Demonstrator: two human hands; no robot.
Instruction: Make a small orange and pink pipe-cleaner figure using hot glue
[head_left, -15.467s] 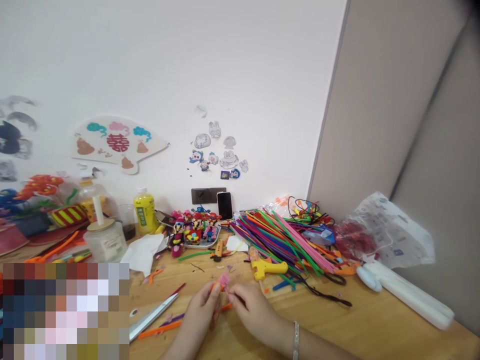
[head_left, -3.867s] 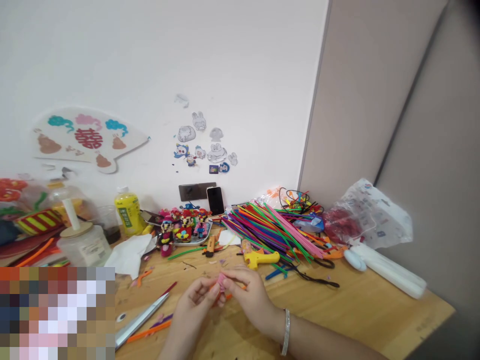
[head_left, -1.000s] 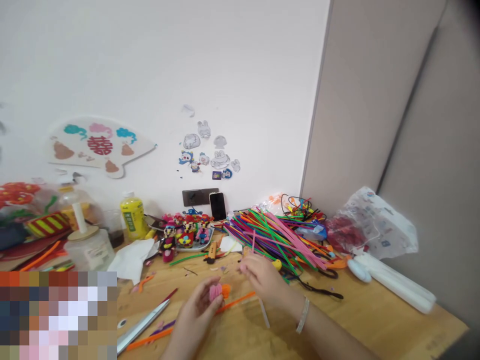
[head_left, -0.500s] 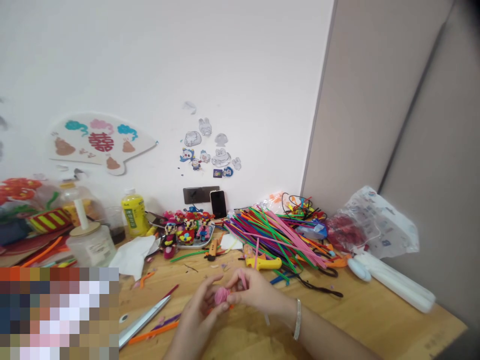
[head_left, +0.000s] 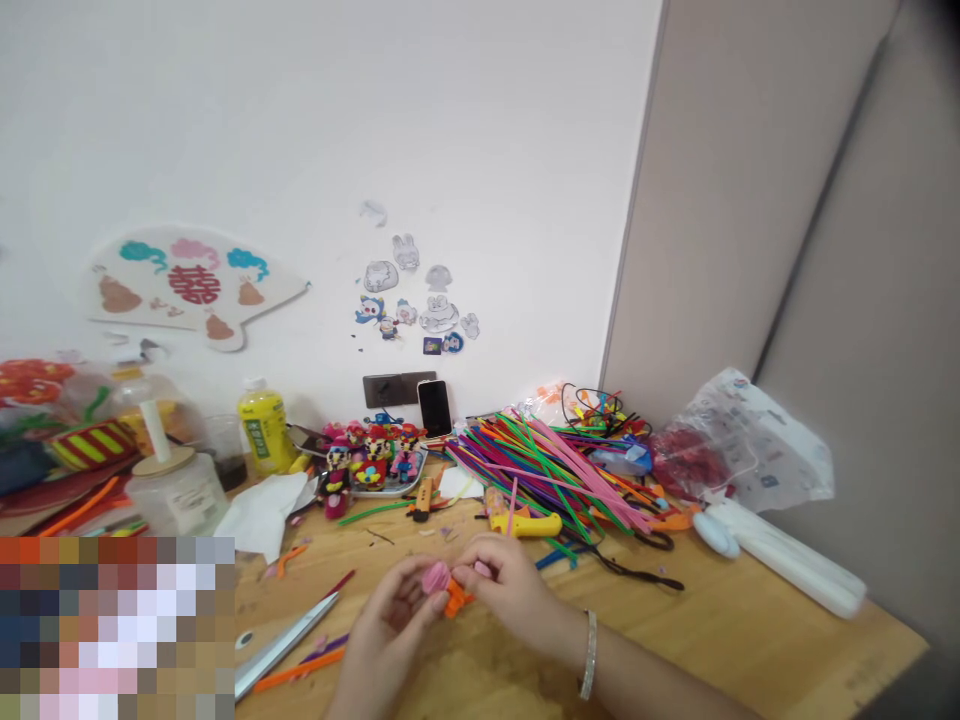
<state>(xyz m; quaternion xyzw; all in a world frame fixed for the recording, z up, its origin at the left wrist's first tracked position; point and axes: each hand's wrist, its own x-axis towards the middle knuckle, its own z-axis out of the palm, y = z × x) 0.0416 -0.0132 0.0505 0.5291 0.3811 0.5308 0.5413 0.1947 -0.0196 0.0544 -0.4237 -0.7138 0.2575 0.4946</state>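
Between both hands, low in the middle of the head view, is a small pink coil of pipe cleaner (head_left: 435,578) with an orange part (head_left: 456,599) beside it. My left hand (head_left: 397,610) is closed on the pink coil with thumb and fingers. On the right, my right hand (head_left: 501,580) pinches at the pink and orange piece, and a bit of pink shows above its fingers. A bracelet circles the right wrist. Just behind the hands lies a yellow glue gun (head_left: 529,524) beside a large heap of coloured pipe cleaners (head_left: 547,460).
Scissors (head_left: 289,645) and an orange strip (head_left: 300,668) lie left of my hands. Small dolls (head_left: 375,462) stand on a tray, near a yellow bottle (head_left: 266,425) and a phone (head_left: 434,408). White sticks (head_left: 795,560) and a plastic bag (head_left: 757,440) are at the right.
The pink coil has turned and shifted slightly left, so the orange part now shows more. My right hand's fingers have come down closer to the piece.
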